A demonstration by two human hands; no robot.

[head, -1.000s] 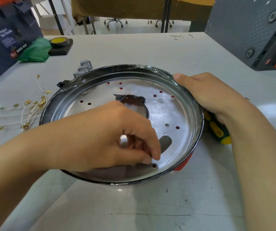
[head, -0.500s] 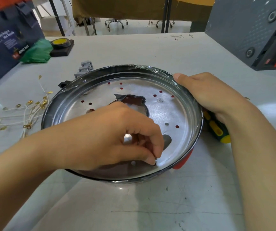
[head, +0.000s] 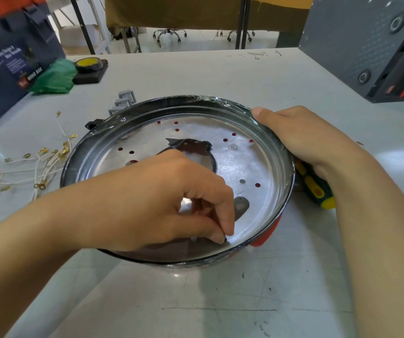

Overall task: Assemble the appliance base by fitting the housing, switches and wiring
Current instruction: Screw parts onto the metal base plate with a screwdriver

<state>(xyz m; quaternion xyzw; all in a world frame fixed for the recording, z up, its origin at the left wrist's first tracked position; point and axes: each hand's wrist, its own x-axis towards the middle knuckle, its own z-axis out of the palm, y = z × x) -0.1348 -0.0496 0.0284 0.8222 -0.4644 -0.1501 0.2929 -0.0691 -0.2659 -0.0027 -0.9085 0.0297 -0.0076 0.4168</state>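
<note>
While right hand clamps housing rim to steady it on bench, left hand fingers pinch small dark part, likely screw, against near inner wall for fitting.

Pale grey table fills most of view; surface scuffed, dark scratches toward 6 o'clock, faint pen marks near far edge at 1 o'clock. Beyond far edge, 12 o'clock: second table draped in olive-brown cloth, dark metal legs below. Under it, castor bases of office chairs on glossy light floor. White frame at 11 o'clock. Soft light, bright patch on table at 3 o'clock.
</note>
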